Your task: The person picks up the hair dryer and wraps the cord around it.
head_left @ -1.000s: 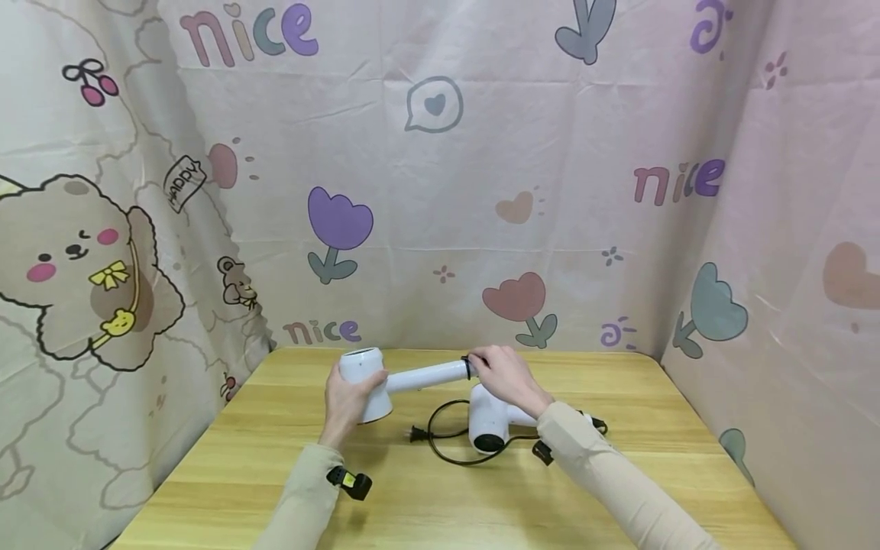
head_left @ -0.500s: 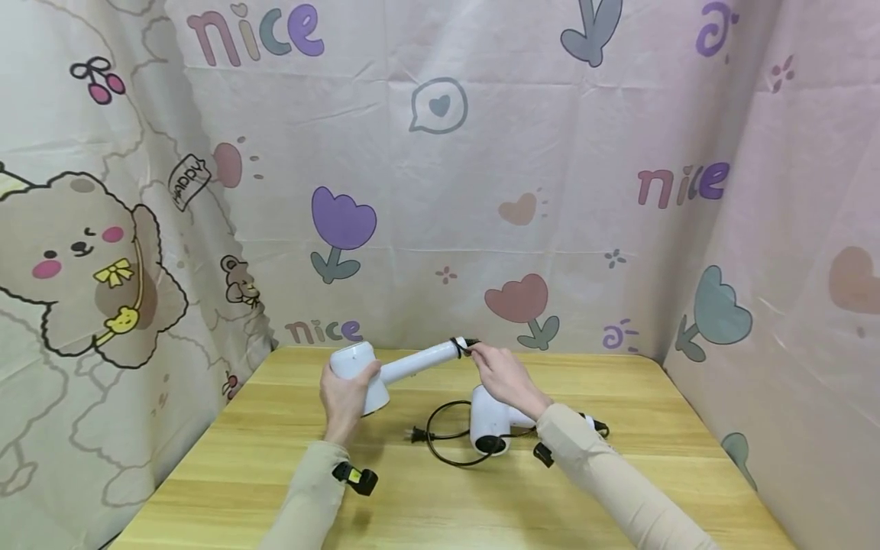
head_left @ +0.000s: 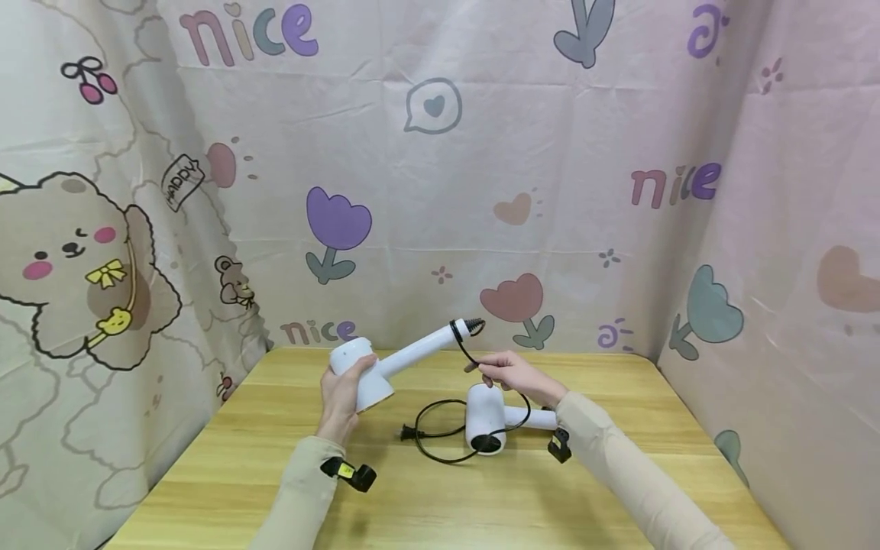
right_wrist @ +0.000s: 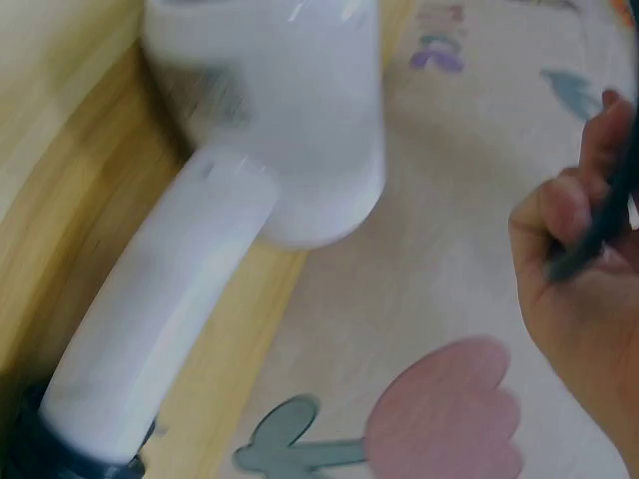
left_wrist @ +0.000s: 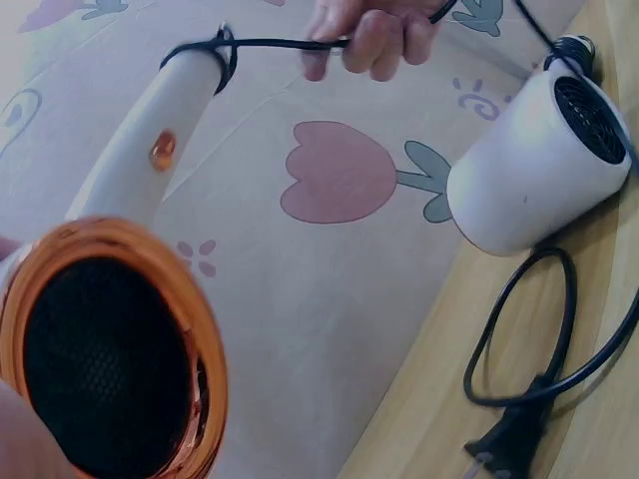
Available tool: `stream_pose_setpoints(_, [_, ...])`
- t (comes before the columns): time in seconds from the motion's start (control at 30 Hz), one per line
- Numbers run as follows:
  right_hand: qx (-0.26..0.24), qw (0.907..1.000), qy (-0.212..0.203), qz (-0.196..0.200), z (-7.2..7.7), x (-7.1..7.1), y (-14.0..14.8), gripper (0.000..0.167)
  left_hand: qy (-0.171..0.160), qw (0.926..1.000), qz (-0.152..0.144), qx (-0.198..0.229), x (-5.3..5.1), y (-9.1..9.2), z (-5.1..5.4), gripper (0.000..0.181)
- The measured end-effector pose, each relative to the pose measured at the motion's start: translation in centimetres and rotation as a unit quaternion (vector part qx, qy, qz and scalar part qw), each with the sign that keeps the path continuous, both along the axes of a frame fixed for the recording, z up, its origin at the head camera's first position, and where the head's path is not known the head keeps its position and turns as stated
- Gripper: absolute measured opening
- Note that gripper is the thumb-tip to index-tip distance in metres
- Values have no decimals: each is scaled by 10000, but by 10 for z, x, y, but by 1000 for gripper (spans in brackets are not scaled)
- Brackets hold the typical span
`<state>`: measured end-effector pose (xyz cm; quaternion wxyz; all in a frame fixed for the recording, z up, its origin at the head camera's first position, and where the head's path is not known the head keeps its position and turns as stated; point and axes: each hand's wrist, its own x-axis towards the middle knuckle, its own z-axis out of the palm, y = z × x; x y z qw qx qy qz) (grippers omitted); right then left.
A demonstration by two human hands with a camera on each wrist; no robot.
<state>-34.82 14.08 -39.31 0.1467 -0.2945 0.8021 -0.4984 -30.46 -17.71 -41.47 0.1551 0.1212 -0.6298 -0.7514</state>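
Observation:
My left hand grips a white hair dryer by its barrel, off the table, its handle slanting up to the right. An orange ring surrounds its dark mesh end in the left wrist view. Black cord is wound round the handle's end. My right hand pinches that cord just right of the handle, and it runs taut between them. From this hand the cord hangs down over a second white hair dryer, lying on the table, and loops left to a two-pin plug.
The wooden table ends at a patterned cloth hanging behind it, with more cloth at both sides. In the right wrist view, the lying dryer's handle has dark cord at its end.
The held dryer's handle end has tilted upward. My right hand has moved from the handle's end down and right, drawing out a length of cord. The second dryer stays put.

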Motion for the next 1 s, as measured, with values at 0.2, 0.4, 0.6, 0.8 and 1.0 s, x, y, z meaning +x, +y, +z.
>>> stream_pose_setpoints(0.2, [292,9992,-262,80,2,-14,11,31,-444,9953,-866,29,4,2,-4,72])
stream_pose_setpoints(0.4, [690,9961,357,-420,15,-23,24,24,-552,9897,-1320,2,3,-2,-8,66])
stream_pose_setpoints(0.6, [721,9902,837,-856,18,-26,35,17,-682,9778,-1964,-246,8,-5,-8,66])
stream_pose_setpoints(0.8, [649,9859,949,-1213,23,-24,36,26,-633,9694,-2298,-592,11,-7,-11,62])
stream_pose_setpoints(1.0, [583,9774,1162,-1665,31,-22,29,17,-300,9678,-2146,-1278,8,-6,-8,64])
